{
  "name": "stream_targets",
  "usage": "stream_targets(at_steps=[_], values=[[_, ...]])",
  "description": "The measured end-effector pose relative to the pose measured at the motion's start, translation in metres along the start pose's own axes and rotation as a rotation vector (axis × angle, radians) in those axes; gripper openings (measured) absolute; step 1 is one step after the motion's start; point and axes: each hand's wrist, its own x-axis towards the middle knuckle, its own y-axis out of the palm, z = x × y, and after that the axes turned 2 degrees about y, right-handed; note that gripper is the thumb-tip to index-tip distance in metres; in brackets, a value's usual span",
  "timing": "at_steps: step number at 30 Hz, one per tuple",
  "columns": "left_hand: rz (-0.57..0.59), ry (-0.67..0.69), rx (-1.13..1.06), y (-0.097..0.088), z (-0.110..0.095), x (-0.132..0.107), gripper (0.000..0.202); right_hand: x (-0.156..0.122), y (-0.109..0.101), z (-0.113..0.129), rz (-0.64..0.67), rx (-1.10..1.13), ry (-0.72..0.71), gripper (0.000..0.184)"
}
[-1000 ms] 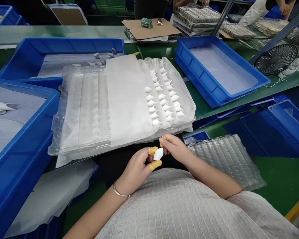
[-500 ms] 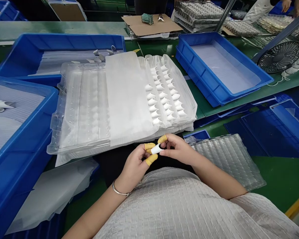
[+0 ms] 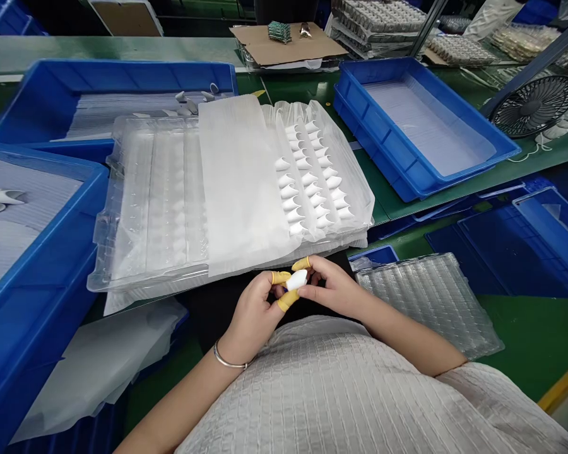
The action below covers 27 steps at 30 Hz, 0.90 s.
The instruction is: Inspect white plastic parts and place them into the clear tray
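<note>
A small white pointed plastic piece (image 3: 296,279) is pinched between both of my hands just in front of my body. My left hand (image 3: 258,312) grips it with yellow finger cots on thumb and forefinger; a thin bracelet sits on that wrist. My right hand (image 3: 330,287) holds the other end, one yellow cot showing. Right beyond my hands lies a clear blister tray (image 3: 146,208) partly covered by a white foam sheet (image 3: 241,183). Rows of the same white pieces (image 3: 312,183) fill the tray's right side.
Blue bins stand at the left (image 3: 38,265), back left (image 3: 99,82) and back right (image 3: 421,126). An empty clear blister tray (image 3: 430,302) lies at my right. A black fan (image 3: 532,106) sits far right. Cardboard (image 3: 288,47) and stacked trays lie at the back.
Both hands turned the white piece between the fingers and lifted it slightly toward the tray; one second ago its broad face showed, now it lies narrower.
</note>
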Motion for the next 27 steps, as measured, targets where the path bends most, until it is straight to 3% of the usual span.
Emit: stream_targets(at_steps=[3, 8, 14, 20, 24, 27], values=[[0.018, -0.034, 0.010, 0.001, -0.001, 0.000, 0.017, 0.004, 0.004, 0.007, -0.027, 0.011, 0.004, 0.019], [0.025, 0.031, 0.074, -0.001, -0.001, 0.000, 0.014, 0.007, 0.006, 0.011, -0.007, 0.004, 0.028, 0.025], [0.035, 0.097, 0.173, -0.002, -0.001, 0.002, 0.013, 0.004, 0.009, 0.013, -0.077, -0.250, 0.034, 0.032], [0.047, 0.013, 0.083, -0.001, -0.002, -0.001, 0.013, 0.011, -0.001, -0.001, -0.105, 0.028, 0.114, 0.045], [0.040, 0.004, 0.059, 0.000, -0.001, -0.001, 0.014, 0.011, -0.008, -0.006, -0.127, 0.142, 0.167, 0.041], [0.031, -0.003, 0.053, 0.000, -0.001, 0.000, 0.015, 0.004, -0.006, 0.001, -0.152, 0.094, 0.095, 0.033]])
